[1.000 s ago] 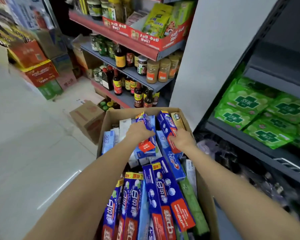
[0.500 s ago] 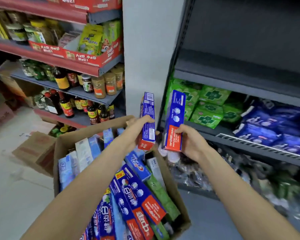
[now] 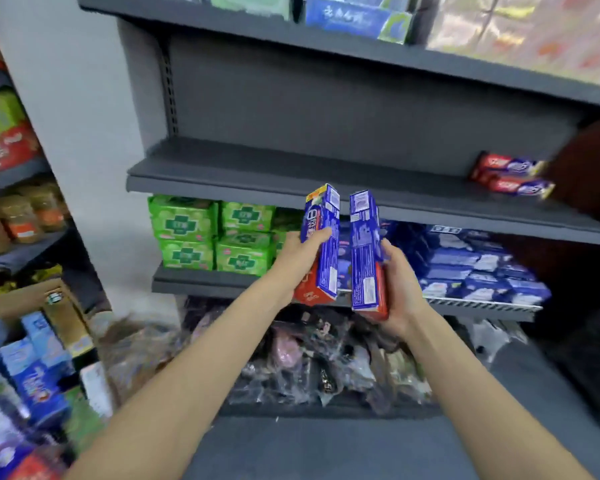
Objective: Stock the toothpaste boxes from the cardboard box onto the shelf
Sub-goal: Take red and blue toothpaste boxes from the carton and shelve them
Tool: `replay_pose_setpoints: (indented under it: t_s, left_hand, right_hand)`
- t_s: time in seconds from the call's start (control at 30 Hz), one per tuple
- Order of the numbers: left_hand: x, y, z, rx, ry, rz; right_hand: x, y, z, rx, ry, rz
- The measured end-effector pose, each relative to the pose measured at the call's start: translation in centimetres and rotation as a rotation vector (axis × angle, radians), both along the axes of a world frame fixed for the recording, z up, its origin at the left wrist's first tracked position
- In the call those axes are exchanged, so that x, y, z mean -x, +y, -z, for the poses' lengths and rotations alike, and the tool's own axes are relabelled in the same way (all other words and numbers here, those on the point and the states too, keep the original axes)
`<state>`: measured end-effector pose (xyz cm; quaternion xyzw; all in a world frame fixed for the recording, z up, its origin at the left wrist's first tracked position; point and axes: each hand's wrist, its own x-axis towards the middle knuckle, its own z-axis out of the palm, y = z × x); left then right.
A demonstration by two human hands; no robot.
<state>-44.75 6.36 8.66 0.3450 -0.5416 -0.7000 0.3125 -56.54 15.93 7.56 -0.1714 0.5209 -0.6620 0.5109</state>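
My left hand (image 3: 293,252) grips a blue and red toothpaste box (image 3: 321,244) held upright. Beside it, my right hand (image 3: 400,271) grips a second blue and red toothpaste box (image 3: 364,251), also upright. Both boxes are in front of the grey shelf (image 3: 257,178), just below its front edge. That shelf is mostly bare, with two red and blue toothpaste boxes (image 3: 513,176) lying at its far right. The cardboard box (image 3: 65,317) with several more toothpaste boxes is at the lower left, partly cut off.
Green packs (image 3: 210,233) and blue packs (image 3: 471,265) fill the shelf below. Dark plastic-wrapped goods (image 3: 309,362) lie on the bottom level. A white pillar (image 3: 84,133) stands to the left, with jars (image 3: 21,216) on shelves beyond it. Blue boxes (image 3: 347,15) sit on the top shelf.
Both hands lifted a toothpaste box each out of the cardboard box and raised them toward the grey shelf. The view swung right, so the carton now sits at the lower left.
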Motion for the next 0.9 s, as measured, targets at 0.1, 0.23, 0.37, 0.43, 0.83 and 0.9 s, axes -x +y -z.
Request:
replay_pose_setpoints:
  t_s: [0.1,0.23,0.37,0.43,0.83,0.9]
  left_hand:
    - [6.1,2.5,-0.1,0.098,-0.049,0.019]
    - [14.4,2.8,-1.1,0.098,-0.113,-0.022]
    - [23.2,2.0,-2.2,0.149,-0.127,0.049]
    - [27.5,1.9,-2.4,0.129,-0.140,0.117]
    - [50.0,-1.5,-5.0,0.793,-0.424,0.402]
    - [52.2,-2.0,-5.4,0.878,-0.522,0.329]
  right_hand:
    - [5.9,3.1,-0.9,-0.095,0.170,0.116]
    - [13.6,5.2,-1.3,-0.103,0.425,0.232]
    - [21.6,5.0,-1.4,-0.144,0.591,0.358]
    - [25.6,4.4,-1.4,-0.145,0.546,0.393]
    - [47.9,-1.4,-4.4,-0.092,0.394,0.593]
    - [50.3,-1.7,-4.4,-0.087,0.378,0.569]
